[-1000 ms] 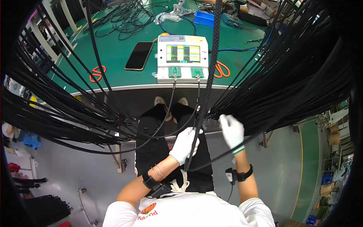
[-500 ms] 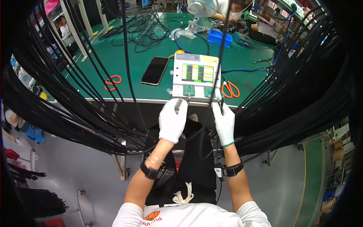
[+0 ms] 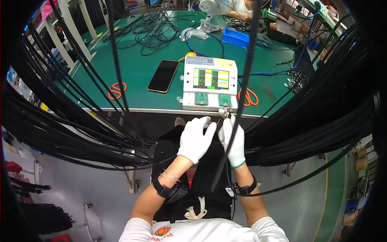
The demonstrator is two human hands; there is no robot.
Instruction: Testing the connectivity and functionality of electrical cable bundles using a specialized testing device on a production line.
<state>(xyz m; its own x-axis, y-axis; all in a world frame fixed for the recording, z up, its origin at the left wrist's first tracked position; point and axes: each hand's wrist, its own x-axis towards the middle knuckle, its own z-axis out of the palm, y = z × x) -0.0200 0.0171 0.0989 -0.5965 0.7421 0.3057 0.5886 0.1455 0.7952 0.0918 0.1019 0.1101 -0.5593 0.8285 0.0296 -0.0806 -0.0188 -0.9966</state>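
Both my hands are wearing white gloves and are meeting close together just below the front edge of the green table (image 3: 133,82). My left hand (image 3: 196,138) is curving, its thumb standing apart from the bent fingers; I cannot tell whether anything is sitting between their tips. My right hand (image 3: 232,139) is reaching up toward the box, fingers bunching close together, but I cannot tell what they are pinching.

The white box (image 3: 210,82) is resting near the table's front edge, straight ahead of me. Its sloping face is carrying a colour screen (image 3: 211,78) that is showing yellow, white and pink rows with green lettering along the bottom. Below it, two small green circuit boards (image 3: 201,99) are sitting side by side.

A slim, plain black cable (image 3: 282,191) is looping across my right forearm toward the right-hand bundle (image 3: 302,137). A thicker black strand (image 3: 244,86), blurring, is hanging in front of my right hand. A dark phone (image 3: 163,76) is lying left of the box.
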